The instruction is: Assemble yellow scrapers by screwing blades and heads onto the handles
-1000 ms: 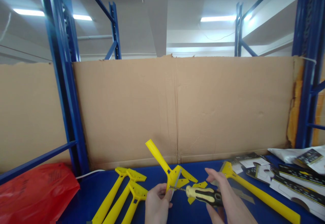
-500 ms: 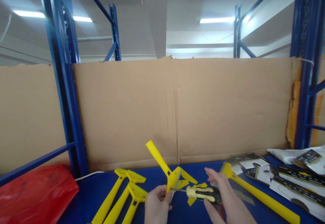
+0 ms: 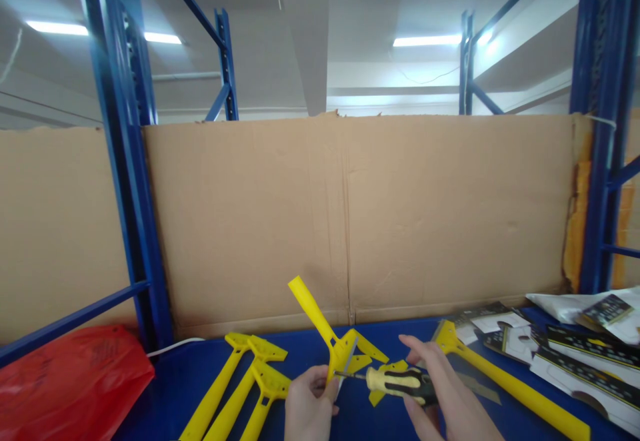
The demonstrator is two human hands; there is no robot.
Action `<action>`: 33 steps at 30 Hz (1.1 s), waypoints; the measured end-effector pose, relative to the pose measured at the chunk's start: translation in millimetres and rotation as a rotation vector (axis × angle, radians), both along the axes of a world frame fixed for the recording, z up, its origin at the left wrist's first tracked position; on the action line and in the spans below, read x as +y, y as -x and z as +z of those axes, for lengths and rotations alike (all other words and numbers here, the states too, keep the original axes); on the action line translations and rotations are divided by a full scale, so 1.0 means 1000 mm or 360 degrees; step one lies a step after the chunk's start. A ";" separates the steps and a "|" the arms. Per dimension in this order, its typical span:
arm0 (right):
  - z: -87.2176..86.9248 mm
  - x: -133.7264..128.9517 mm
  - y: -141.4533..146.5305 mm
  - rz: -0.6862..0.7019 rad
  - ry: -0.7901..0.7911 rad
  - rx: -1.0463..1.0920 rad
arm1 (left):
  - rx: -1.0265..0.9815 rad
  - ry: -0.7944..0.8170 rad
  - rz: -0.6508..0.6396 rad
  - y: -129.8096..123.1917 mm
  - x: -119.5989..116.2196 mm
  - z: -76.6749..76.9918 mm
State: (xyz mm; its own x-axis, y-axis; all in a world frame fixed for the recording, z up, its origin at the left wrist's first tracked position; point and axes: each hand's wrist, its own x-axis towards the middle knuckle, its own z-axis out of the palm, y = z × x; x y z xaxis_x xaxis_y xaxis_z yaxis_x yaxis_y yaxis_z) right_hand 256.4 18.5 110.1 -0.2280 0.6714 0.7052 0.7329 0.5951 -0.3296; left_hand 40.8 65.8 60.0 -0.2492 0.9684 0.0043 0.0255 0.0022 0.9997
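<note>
Pinched in my left hand (image 3: 311, 402) is a yellow plastic scraper (image 3: 315, 311), its handle tilted up to the left and a thin metal blade along its head. My right hand (image 3: 445, 391) grips a screwdriver (image 3: 397, 381) with a cream and black handle, its index finger lifted off. The screwdriver's shaft lies level and its tip meets the lower end of the scraper head, beside my left fingers. Several small yellow plastic pieces (image 3: 379, 398) lie behind the screwdriver. Whether a screw sits at the tip is too small to make out.
Several yellow scraper handles (image 3: 220, 384) lie on the blue surface (image 3: 165, 394) at left, near a red plastic bag (image 3: 75, 381). At right rest another yellow scraper (image 3: 520, 378) and black-and-white packaging cards (image 3: 590, 374). A cardboard panel (image 3: 250, 221) stands behind, between blue rack posts (image 3: 133, 161).
My right hand has turned slightly on the screwdriver's handle, its index finger shifting a little left. The scraper and my left hand have hardly moved.
</note>
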 end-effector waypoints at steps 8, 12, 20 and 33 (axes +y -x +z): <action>-0.006 0.004 -0.004 -0.0070 -0.0039 -0.0162 | 0.0023 -0.0002 -0.0050 0.001 -0.001 -0.002; -0.005 0.001 -0.001 -0.0046 -0.0016 -0.0098 | -0.0005 -0.0006 -0.0021 0.001 0.001 -0.003; -0.007 0.005 -0.001 -0.0029 0.0029 0.0006 | 0.0046 -0.0005 -0.0048 0.001 0.003 -0.007; -0.011 0.006 -0.004 0.0053 0.0187 0.0099 | 0.0052 -0.0011 -0.0047 0.002 0.005 -0.008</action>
